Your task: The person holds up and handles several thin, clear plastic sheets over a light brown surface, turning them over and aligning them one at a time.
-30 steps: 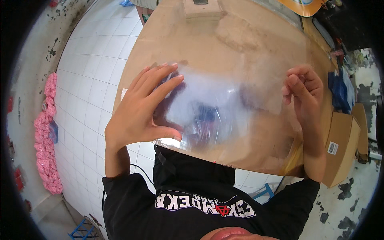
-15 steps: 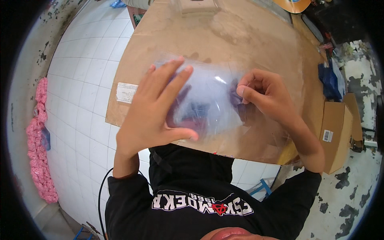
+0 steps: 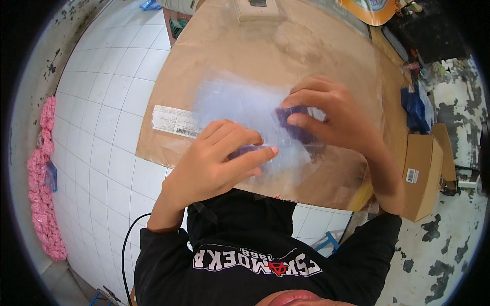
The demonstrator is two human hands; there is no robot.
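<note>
A clear, bluish-white plastic sheet [image 3: 255,104], blurred and glossy, lies on the brown cardboard [image 3: 204,56] that covers the table. Over its near left part hovers or rests my left hand [image 3: 219,160], fingers loosely curved and apart; whether they touch the plastic I cannot tell. My right hand [image 3: 332,115] is at the sheet's right side, thumb and bent fingers apart. A dark purplish patch [image 3: 296,120] shows between them, perhaps a shadow or reflection in the plastic. A white printed label [image 3: 173,121] on the cardboard is left of the sheet.
At the table's far edge sit a pale block [image 3: 258,13] and an orange package [image 3: 372,10]. An open cardboard box [image 3: 423,171] and a blue package [image 3: 419,107] stand to the right. A pink bundle [image 3: 45,204] lies by the left wall on the white tiled floor [image 3: 107,127].
My left hand has lowered toward the near edge and curled its fingers. My right hand has gone from a pinch to fingers apart. More of the label shows.
</note>
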